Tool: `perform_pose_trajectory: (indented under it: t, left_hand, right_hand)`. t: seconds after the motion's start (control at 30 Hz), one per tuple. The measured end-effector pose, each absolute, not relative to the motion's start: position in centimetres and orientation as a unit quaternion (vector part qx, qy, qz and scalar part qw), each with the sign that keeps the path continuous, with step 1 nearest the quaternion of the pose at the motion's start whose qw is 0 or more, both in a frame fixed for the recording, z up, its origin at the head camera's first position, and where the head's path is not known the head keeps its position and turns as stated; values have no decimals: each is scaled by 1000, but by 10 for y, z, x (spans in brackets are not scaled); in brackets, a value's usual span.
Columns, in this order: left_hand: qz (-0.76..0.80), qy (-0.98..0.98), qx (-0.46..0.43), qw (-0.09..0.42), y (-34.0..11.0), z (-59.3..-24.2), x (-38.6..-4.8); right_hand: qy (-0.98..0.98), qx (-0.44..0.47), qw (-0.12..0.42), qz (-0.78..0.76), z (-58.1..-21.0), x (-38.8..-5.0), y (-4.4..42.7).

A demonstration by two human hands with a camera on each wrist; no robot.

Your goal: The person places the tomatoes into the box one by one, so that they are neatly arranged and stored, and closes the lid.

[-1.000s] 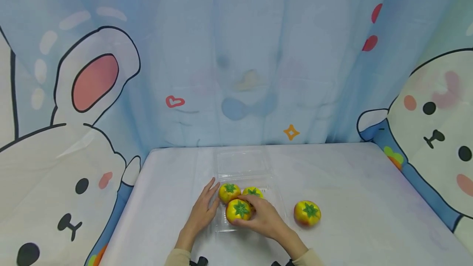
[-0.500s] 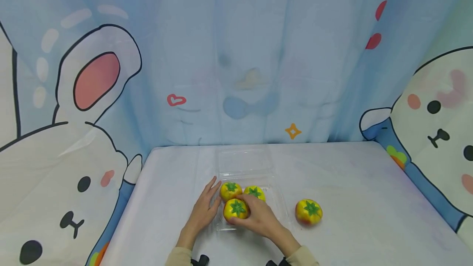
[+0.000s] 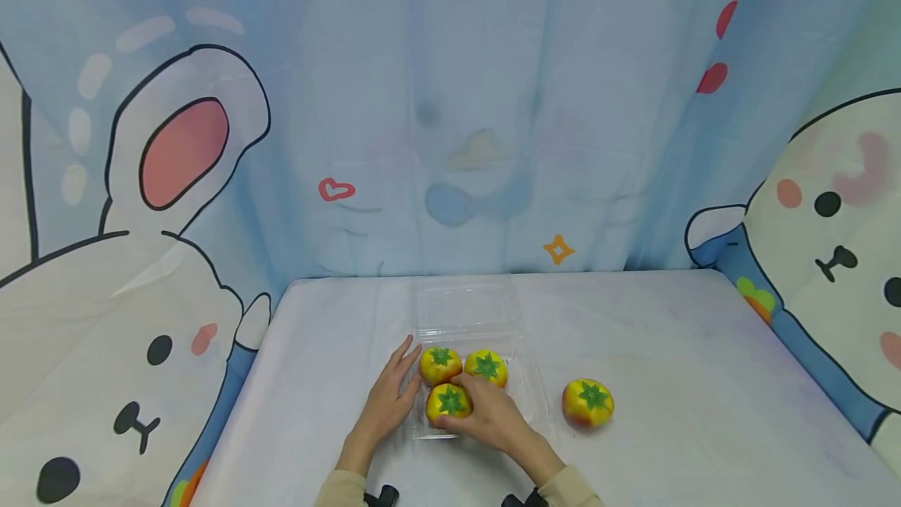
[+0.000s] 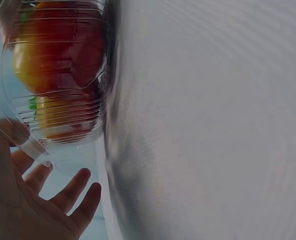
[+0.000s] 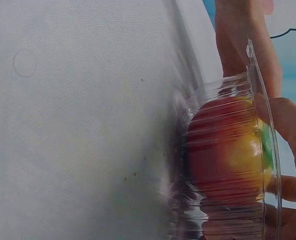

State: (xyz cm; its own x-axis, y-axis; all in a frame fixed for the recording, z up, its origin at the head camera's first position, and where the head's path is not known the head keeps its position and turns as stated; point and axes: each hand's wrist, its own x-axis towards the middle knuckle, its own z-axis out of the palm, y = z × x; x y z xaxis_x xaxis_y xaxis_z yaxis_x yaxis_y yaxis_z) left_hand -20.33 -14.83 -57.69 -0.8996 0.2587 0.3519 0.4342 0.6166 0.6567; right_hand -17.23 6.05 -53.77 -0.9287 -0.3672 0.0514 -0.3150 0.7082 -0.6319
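Three yellow-red persimmon-like fruits with green tops sit in a clear plastic box [image 3: 533, 382]: back left [image 3: 439, 365], back right [image 3: 486, 367] and front left [image 3: 449, 402]. My right hand [image 3: 496, 418] grips the front-left fruit between thumb and fingers. In the right wrist view that fruit [image 5: 228, 150] shows through the ribbed wall, with the right hand [image 5: 293, 165] over the rim. My left hand [image 3: 385, 403] touches the box's left side, fingers extended. The left wrist view shows the left hand [image 4: 47, 200] with spread fingers beside the box wall [image 4: 72, 107].
A fourth similar fruit [image 3: 587, 403] lies on the white-covered table [image 3: 676, 382], right of the box. The box's clear lid [image 3: 464, 308] lies folded back behind it. A blue curtain [image 3: 464, 100] with cartoon animals hangs behind the table.
The right hand has moved the front fruit slightly left and lower into the box's front-left part. More of the back-right fruit shows. The left hand has stayed at the box's side.
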Motion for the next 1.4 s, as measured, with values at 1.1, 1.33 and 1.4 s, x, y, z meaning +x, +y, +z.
perform_pose_trajectory:
  t: [1.1,1.33,1.4]
  left_hand:
    - [-405,-893,-181,83,-147,-573,-201]
    - [-403,-892,-185,85,-146,-573,-203]
    - [-404,-892,-184,85,-147,-574,-203]
  right_hand:
    - [911,-193,-98,-351,-488,-165,139]
    - [924,-161,-111,-328,-483,-165,184]
    - [935,-142,-103,-308,-484,-163,195]
